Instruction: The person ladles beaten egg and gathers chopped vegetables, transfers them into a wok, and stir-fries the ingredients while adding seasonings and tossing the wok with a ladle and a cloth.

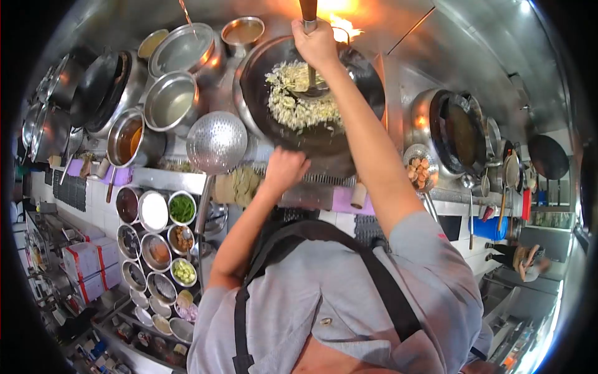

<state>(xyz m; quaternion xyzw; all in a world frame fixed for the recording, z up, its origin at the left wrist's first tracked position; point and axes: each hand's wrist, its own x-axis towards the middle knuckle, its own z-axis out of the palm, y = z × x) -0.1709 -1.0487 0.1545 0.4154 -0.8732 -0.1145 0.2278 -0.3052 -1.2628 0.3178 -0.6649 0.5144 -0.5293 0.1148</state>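
Observation:
My right hand [316,45] is wrapped round the upright handle of a ladle [312,78], whose metal head rests in the food. Pale, chopped food with yellowish and greenish bits [302,112] is spread in a large dark wok [358,115]. My left hand [286,169] is closed at the near left rim of the wok. Whatever its fingers may grip there is hidden. Just left of that hand lies a crumpled greenish cloth [240,186]. A perforated strainer [217,142] sits to the wok's left.
Flames [342,28] rise behind the wok. Metal pots [169,103] of liquid stand at left, above bowls of ingredients [152,212]. A second wok [461,134] and a strainer with brown pieces [418,172] are at right. Another person [525,258] stands far right.

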